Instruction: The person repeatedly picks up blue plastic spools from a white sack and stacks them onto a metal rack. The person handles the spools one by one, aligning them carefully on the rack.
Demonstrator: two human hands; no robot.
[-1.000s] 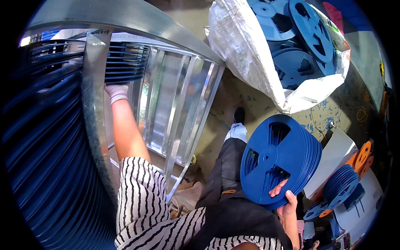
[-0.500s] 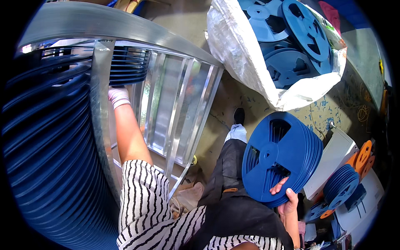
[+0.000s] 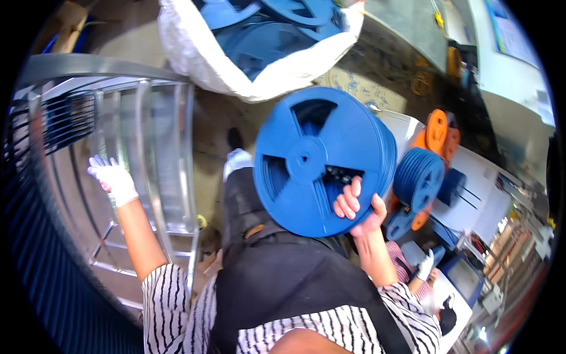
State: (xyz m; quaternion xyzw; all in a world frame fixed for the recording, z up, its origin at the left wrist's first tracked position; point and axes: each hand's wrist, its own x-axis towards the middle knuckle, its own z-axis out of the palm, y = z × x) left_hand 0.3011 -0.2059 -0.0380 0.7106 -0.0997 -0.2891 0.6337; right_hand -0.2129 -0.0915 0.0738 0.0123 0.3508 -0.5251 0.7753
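My left hand (image 3: 115,180), in a white glove, is stretched out with fingers spread and holds nothing. It is beside the upright bars of a silver metal rack (image 3: 144,115), below the dark blue reels (image 3: 68,121) on it. My bare right hand (image 3: 362,215) grips a thick stack of blue plastic reels (image 3: 277,194) at its lower right. Some of its fingers reach into a window of the front reel, and the thumb is at the outer rim. The stack is tilted, its flat face toward me, in front of my dark apron.
A long row of dark blue reels (image 3: 53,283) fills the lower left. Ahead stands a white sack (image 3: 253,85) of lighter blue reels (image 3: 265,44). To the right are orange reels (image 3: 436,127), another blue reel stack (image 3: 418,177) and a co-worker's gloved hand (image 3: 425,266).
My left hand has come away from the reels on the rack and back toward me. My view has turned right; the held stack now sits more squarely before me, still in my right hand.
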